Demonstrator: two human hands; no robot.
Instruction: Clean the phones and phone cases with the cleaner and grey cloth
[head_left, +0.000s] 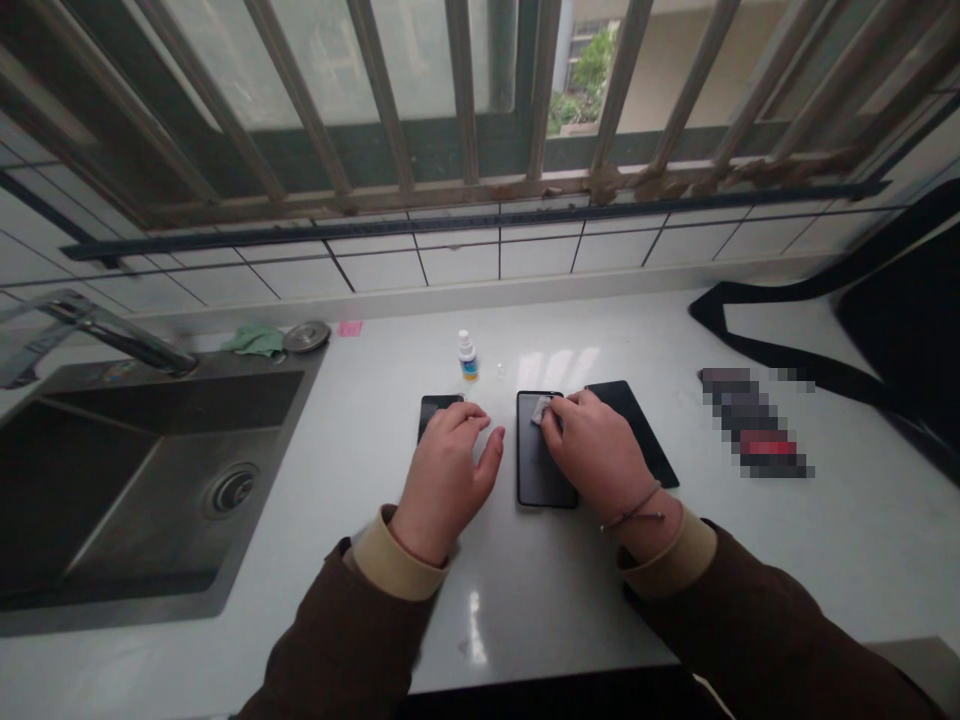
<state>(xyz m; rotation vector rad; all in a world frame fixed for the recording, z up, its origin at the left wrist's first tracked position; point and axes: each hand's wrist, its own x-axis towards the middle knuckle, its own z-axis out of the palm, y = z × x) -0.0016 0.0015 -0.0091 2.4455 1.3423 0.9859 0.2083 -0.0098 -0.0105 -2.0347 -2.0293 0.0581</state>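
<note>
A phone (pixel 536 470) in a dark case lies flat on the white counter, screen up. Against the upper part of its screen, my right hand (pixel 600 440) pinches a small whitish wipe (pixel 538 410). My left hand (pixel 448 470) is to the left of this phone, fingers apart and holding nothing that I can see. Partly under or behind that hand lies a dark flat object (pixel 435 405), most of it hidden. A black flat panel (pixel 637 425) rests to the right, partly covered by my right hand. Beyond the hands stands a small white spray bottle (pixel 467 357) with a blue and yellow label.
A steel sink (pixel 172 490) with a faucet (pixel 135 335) takes up the left. Behind it are a green cloth (pixel 255 340), a metal drain cover (pixel 306 336) and a pink slip (pixel 350 328). A black strap (pixel 780 290) and a blurred-out item (pixel 757 425) lie at the right.
</note>
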